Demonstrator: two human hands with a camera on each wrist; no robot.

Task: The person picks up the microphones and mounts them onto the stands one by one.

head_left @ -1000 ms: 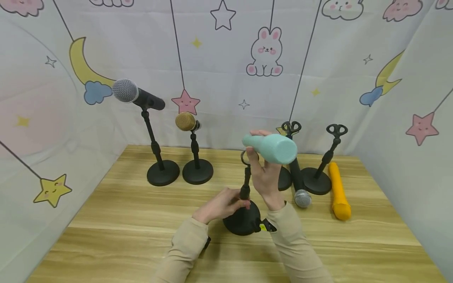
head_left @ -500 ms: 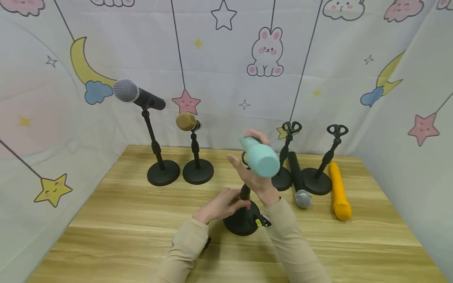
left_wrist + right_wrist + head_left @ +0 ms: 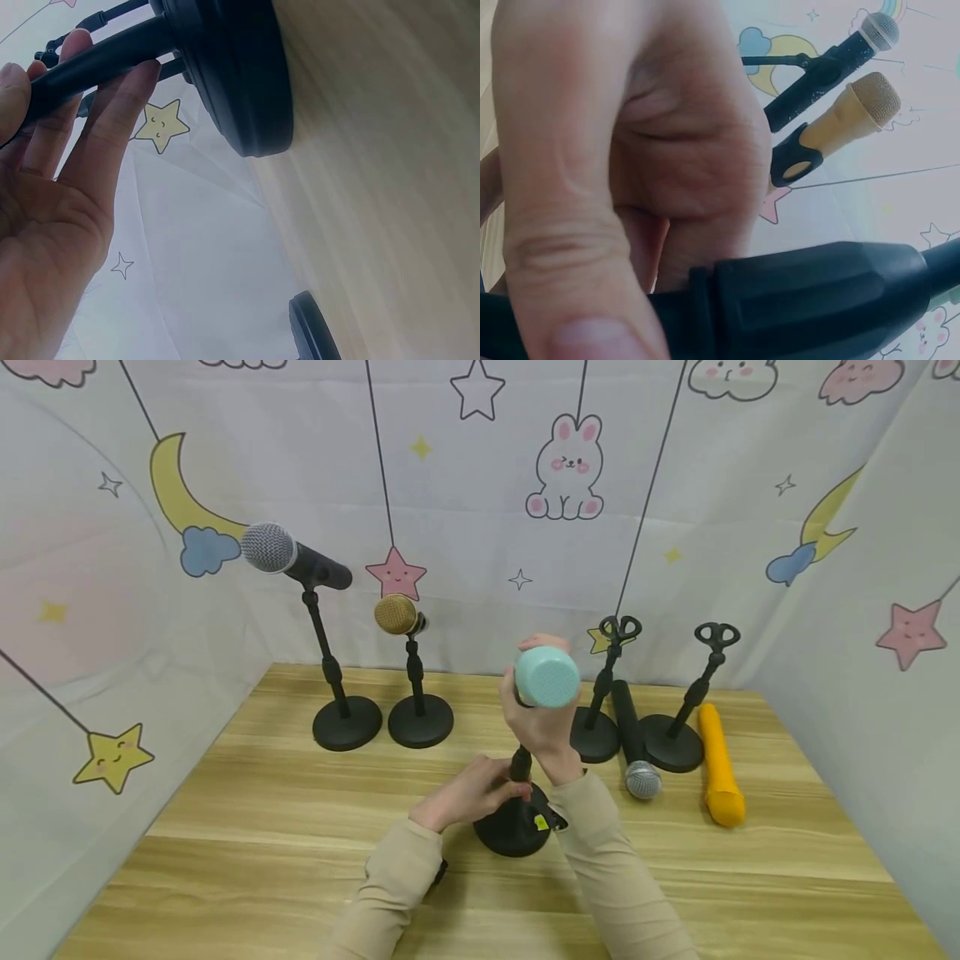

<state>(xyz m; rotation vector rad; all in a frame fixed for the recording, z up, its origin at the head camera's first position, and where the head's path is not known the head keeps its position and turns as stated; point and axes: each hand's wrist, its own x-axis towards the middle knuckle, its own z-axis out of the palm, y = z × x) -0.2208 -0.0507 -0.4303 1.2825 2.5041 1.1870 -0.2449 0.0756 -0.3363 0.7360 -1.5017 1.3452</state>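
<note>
I had the left hand [image 3: 472,793] curled round the pole of a black desktop stand with a round base [image 3: 506,837], holding it low, just under the thick collar; in the left wrist view the pole ran between thumb and fingers. That base sat well in from the far edge of the light wood-grain table [image 3: 315,852], roughly midway between its left and right edges.

Above it, the right hand [image 3: 546,731] was wrapped about a matte pale turquoise microphone [image 3: 548,677], thumb on one side and fingers over the top. The broad, round, flat end faced my head camera, so I could not tell whether the hidden part was seated in the stand's clip.

Towards the table's far left corner, a black microphone with a silver mesh head [image 3: 322,568] was tilted on a tall black stand [image 3: 332,670], and a gold mesh-headed microphone [image 3: 396,614] topped a shorter black stand [image 3: 420,724] beside it. Near the far edge, right of the hands, I saw a black stand with a two-ring clip [image 3: 603,683], and a matching two-ring stand [image 3: 696,693] nearer the far right corner. Between those two lay a black microphone with a silver grille [image 3: 628,718], grille towards the near edge. A plain orange microphone [image 3: 720,768] lay nearest the right edge.
</note>
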